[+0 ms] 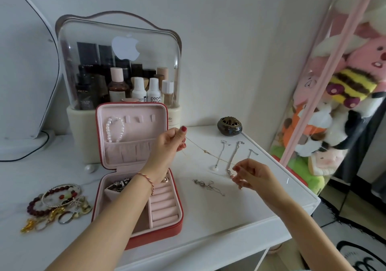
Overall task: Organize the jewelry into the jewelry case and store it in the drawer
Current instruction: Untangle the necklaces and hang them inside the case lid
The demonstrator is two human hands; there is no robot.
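My left hand [170, 140] pinches one end of a thin gold chain necklace [205, 151], thumb and fingertips pressed together, raised in front of the open lid of the red zip-around jewelry case with pale pink velvet lining [177, 224]. My right hand [249, 174], at four o'clock from the left, pinches the other end, so the chain stretches in the air between them over the white bench [240, 212].

Under the chain, three silver necklaces [232, 156] lie near one another in loose lines on the bench, and a tangled silver chain [207, 186] lies at seven o'clock from them. My left forearm crosses the case's bottom tray and hides part of it; a heap of silver pieces shows in a compartment beside my wrist, and padded ring rolls fill the right side. A white pearl bracelet [114, 129] hangs inside the lid on a hook.

At nine o'clock from the case sits a pile of dark red bead bracelets, rings and gold trinkets [56, 204]. Behind the case stands a clear-domed cosmetics organizer on a cream base [83, 41], bearing a white apple sticker; bottles inside read "L'OREAL" and "poom poom". A dark glazed round incense burner with a brass lid [229, 126] stands at one o'clock. Plush toys [351, 87] fill a clear holder at three o'clock.
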